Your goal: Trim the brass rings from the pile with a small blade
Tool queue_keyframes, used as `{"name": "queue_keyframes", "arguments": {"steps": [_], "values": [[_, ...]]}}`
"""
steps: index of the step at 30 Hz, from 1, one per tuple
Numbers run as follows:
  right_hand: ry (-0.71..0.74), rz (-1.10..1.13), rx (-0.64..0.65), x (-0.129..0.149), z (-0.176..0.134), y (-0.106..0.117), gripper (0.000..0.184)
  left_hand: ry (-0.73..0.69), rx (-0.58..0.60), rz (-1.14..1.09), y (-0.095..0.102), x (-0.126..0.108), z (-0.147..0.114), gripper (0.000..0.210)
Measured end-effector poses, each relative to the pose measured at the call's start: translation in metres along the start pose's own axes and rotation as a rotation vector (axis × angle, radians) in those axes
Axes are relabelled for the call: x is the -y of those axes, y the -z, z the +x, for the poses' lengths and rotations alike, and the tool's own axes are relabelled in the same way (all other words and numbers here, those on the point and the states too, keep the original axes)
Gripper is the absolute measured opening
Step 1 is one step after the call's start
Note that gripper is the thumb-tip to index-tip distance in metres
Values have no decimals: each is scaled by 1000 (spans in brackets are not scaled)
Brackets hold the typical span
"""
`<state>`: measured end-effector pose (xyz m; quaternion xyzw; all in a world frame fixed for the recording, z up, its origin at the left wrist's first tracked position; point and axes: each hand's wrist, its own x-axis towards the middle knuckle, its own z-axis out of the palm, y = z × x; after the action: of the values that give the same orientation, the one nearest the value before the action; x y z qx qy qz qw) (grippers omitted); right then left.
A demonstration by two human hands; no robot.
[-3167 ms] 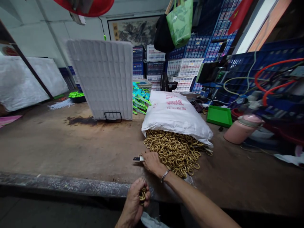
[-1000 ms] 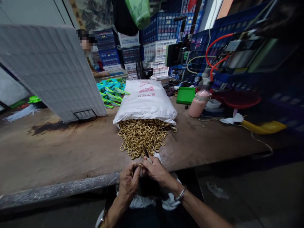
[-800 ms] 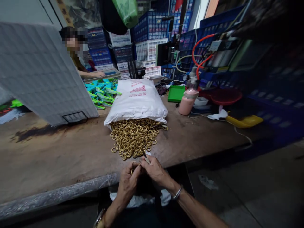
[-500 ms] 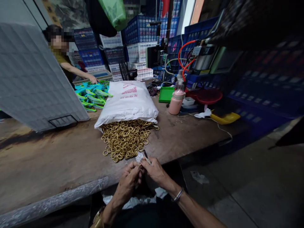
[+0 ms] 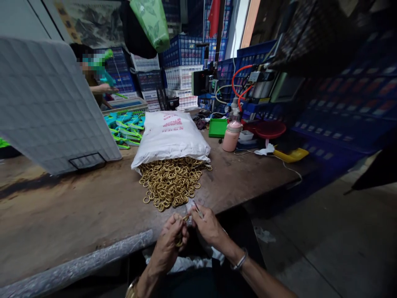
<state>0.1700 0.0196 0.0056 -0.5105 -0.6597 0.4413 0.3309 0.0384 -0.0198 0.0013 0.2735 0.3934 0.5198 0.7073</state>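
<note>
My left hand (image 5: 170, 236) is closed on gold-coloured rings. One ring (image 5: 185, 217) pokes out at its fingertips, and more show below in the curled fingers. Close beside it on the right, my right hand (image 5: 210, 228) is closed round a slim tool (image 5: 200, 213) with a pale handle and a narrow dark end; its exact kind is unclear. Both hands are at the table's front edge. Just beyond them a heap of gold rings (image 5: 172, 182) spills from the open mouth of a white sack (image 5: 173, 140) with red print.
A grey ribbed panel (image 5: 58, 107) stands at left. Behind it, a co-worker's hand (image 5: 107, 88) holds a green and blue piece above a pile of similar pieces (image 5: 127, 126). A pink bottle (image 5: 231, 138), green tray (image 5: 217, 128) and yellow scoop (image 5: 291, 154) sit to the right.
My hands have drawn slightly apart, and a ring now shows at my left fingertips. The co-worker has lifted a green and blue piece. The view has shifted slightly.
</note>
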Motion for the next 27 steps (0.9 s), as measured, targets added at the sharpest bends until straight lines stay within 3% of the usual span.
{"name": "queue_keyframes", "arguments": {"steps": [4, 8, 20, 27], "values": [[78, -316, 68, -2, -7, -7, 12, -35, -18, 35, 10, 6, -1, 26], [78, -471, 162, -1, -10, -13, 18, -32, -31, 108, 14, 6, -4, 29], [102, -620, 168, -7, -7, -29, 23, -23, -164, 204, 26, 5, -7, 35], [85, -670, 252, -4, -5, -37, 20, -87, -199, 272, 27, -1, -17, 34]]}}
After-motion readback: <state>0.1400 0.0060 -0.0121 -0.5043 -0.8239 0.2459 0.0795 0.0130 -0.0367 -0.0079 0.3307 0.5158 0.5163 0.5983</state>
